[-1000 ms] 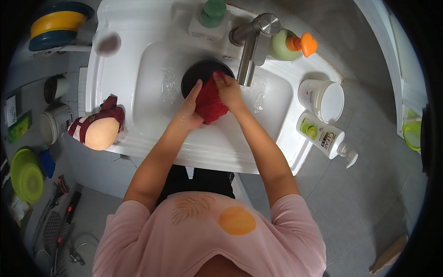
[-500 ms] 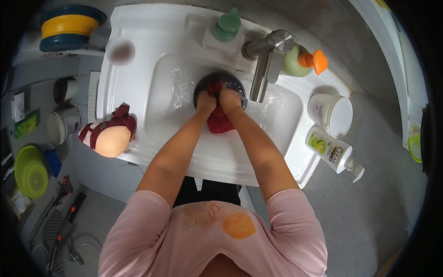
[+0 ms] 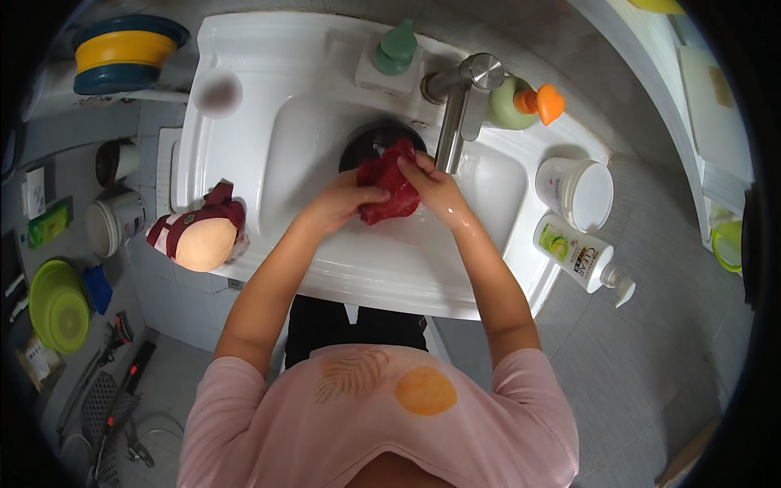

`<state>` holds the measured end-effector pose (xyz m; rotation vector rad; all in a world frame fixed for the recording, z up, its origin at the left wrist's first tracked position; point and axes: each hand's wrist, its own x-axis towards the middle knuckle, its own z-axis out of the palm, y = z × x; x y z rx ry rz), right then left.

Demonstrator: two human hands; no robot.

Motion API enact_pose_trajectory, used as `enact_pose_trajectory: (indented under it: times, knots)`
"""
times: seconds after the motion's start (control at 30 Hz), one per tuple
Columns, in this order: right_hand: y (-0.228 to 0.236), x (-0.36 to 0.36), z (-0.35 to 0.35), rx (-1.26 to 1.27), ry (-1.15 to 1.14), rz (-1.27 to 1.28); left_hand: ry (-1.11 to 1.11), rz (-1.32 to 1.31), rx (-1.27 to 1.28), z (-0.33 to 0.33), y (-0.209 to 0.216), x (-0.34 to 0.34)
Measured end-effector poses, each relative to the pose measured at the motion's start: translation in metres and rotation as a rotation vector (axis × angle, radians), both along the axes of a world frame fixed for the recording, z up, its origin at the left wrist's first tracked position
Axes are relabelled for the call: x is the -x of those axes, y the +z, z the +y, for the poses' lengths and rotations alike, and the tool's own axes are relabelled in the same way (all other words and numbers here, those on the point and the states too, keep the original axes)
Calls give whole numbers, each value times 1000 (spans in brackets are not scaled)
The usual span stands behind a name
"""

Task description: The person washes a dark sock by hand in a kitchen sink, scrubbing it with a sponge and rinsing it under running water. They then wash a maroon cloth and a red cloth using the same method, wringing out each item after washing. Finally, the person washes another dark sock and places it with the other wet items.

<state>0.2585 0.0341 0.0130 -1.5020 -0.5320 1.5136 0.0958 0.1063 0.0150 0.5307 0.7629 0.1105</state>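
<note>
Currently; hands (image 3: 338,202) both clamped on red cloth (image 3: 389,174); dark vessel (image 3: 360,146), probably a bowl, partly hidden behind it

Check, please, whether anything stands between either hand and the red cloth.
Nothing visible does: the left hand and right hand both hold the red cloth directly. The faucet is near the right hand, but not in between.

At left are a yellow and blue tub (image 3: 126,55) and, apparently, a green basin (image 3: 58,307).
</note>
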Motion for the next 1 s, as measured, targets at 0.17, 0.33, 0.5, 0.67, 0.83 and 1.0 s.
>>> enact_pose_trajectory:
  times: [0.17, 0.33, 0.5, 0.67, 0.83, 1.0]
  knots:
    - [36, 11, -31, -272, -22, 144, -32, -73, -21, -8, 50, 9]
    - [38, 35, -40, -366, 316, -371, 293, -301, 174, -28, 87, 9]
    - [-1, 12, -49, -165, 142, -256, 556, -320, 274, -18, 76, 40]
    - [-15, 2, -41, -43, -128, -36, 350, 95, -230, -3, 28, 41]
    - [-59, 21, -5, -153, 246, -876, 183, 413, -275, -10, -42, 10]
    - [-137, 68, 3, 159, 983, -1496, 121, 839, -351, -10, -136, -17]
